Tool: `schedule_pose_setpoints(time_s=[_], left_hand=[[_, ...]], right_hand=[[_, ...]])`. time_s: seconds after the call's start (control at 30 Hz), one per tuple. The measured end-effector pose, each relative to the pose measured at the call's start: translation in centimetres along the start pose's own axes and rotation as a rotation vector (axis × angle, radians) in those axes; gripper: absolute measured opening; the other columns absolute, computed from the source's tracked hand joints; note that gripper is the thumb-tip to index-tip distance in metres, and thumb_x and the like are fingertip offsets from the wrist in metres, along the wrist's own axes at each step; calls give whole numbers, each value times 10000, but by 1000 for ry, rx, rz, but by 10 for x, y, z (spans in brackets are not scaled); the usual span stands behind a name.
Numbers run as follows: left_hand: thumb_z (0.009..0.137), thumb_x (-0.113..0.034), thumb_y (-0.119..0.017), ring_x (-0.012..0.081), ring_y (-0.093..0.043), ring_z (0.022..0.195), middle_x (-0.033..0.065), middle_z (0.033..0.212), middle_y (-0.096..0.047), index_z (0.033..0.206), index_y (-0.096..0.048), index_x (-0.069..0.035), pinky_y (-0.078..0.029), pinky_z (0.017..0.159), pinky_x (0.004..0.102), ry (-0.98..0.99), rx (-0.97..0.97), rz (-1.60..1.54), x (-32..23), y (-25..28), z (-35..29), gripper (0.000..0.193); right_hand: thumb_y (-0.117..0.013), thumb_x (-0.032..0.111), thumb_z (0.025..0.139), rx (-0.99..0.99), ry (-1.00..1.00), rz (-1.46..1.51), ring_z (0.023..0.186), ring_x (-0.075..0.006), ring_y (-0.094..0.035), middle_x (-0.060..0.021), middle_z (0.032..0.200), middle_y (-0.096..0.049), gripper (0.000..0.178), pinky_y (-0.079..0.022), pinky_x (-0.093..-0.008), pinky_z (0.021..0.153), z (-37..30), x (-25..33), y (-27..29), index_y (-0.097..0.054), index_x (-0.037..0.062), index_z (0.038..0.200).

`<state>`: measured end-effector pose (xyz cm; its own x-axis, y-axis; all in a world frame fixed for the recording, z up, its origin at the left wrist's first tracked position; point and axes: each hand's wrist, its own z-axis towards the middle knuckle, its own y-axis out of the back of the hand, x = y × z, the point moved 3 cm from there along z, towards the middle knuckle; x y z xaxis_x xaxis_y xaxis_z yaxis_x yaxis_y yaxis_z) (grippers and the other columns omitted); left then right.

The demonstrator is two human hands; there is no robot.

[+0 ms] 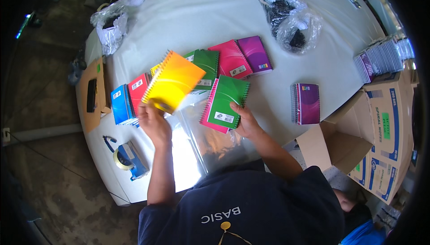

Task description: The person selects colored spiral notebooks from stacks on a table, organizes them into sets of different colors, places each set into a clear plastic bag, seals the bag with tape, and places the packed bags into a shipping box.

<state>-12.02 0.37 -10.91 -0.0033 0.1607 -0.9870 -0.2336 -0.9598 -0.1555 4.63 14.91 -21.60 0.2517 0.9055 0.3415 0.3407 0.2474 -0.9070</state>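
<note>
My left hand [154, 121] is closed on the lower edge of a yellow spiral notebook [177, 81], tilted above the others. In my right hand [245, 118] are a green spiral notebook [228, 95] and a pink one [207, 118] showing from beneath it. Behind them lie stacks of spiral notebooks: blue [121, 104], red [138, 90], green [207, 65], pink [230, 56] and purple [254, 54]. The yellow notebook partly covers another yellow one. Clear plastic film [215, 133] lies on the table in front of me.
A purple notebook stack [308, 104] sits at the right, by an open cardboard box [349, 142]. A blue tape dispenser [132, 160] is at the near left. Plastic bags [293, 21] lie at the back of the white table [192, 16]. Wrapped notebooks [380, 61] stand far right.
</note>
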Motion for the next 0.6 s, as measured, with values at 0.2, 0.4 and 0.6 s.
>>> schedule_pose_setpoints(time_s=[0.2,0.4,0.6], left_hand=[[840,-197,-673,304,-496,1041,186,1148,-496,1170,-493,-3,-423,878,393,-7,312,987,33,-12,-38,422],[856,-145,-625,317,-539,1098,201,1198,-545,1251,-484,-7,-464,855,416,-747,360,1463,32,7,26,442],[909,-76,-558,170,-631,842,92,909,-659,912,-622,-28,-490,758,276,-237,103,291,-7,1,26,80]], right_hand=[[-634,141,849,-9,121,-122,1034,-193,-583,-77,1165,-565,490,-475,-349,889,4,-5,-20,-420,38,1278],[-596,121,853,35,14,-121,1040,-207,-585,-94,1148,-574,452,-477,-360,897,5,4,-13,-432,23,1263],[-495,408,916,-4,-74,-76,1135,-257,-543,-145,1250,-534,578,-437,-405,965,7,3,7,-397,9,1323]])
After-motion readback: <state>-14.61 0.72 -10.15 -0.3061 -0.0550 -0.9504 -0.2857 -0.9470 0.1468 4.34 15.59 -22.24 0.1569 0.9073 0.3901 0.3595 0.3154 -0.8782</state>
